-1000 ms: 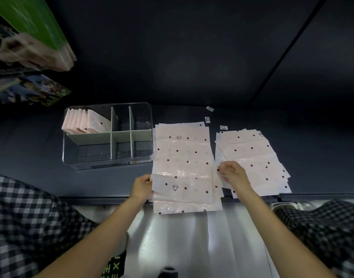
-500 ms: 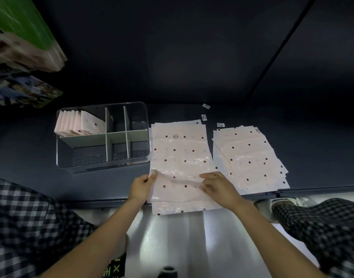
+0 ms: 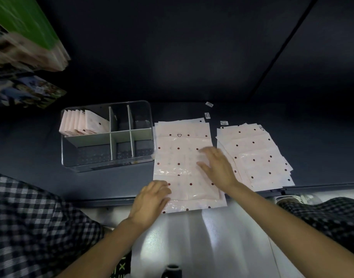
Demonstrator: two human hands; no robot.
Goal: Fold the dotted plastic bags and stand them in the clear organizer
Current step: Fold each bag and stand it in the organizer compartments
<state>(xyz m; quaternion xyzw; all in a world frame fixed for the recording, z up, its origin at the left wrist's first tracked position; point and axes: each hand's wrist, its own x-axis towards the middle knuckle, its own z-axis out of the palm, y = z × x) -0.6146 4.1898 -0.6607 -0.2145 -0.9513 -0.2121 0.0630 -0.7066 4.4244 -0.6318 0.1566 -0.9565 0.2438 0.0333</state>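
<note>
A pale pink plastic bag with dark red dots [image 3: 180, 157] lies flat on the dark table, on top of other bags whose edges stick out at the near end. My left hand [image 3: 150, 199] rests flat on its near left corner. My right hand [image 3: 216, 167] lies open, fingers spread, on its right half. A second stack of dotted bags [image 3: 256, 155] sits to the right. The clear organizer [image 3: 107, 165] stands to the left, with several folded dotted bags [image 3: 83, 123] upright in its back left compartment.
Three small white labels [image 3: 209, 104] lie behind the bags. The table's front edge [image 3: 92, 201] runs just under my left hand. Checked fabric [image 3: 32, 227] fills the lower left and right. Green and printed packages [image 3: 26, 49] hang at the upper left.
The near flap I held a second ago is laid flat. My right hand slid from the bag's right edge up onto its middle; my left hand dropped to the near corner.
</note>
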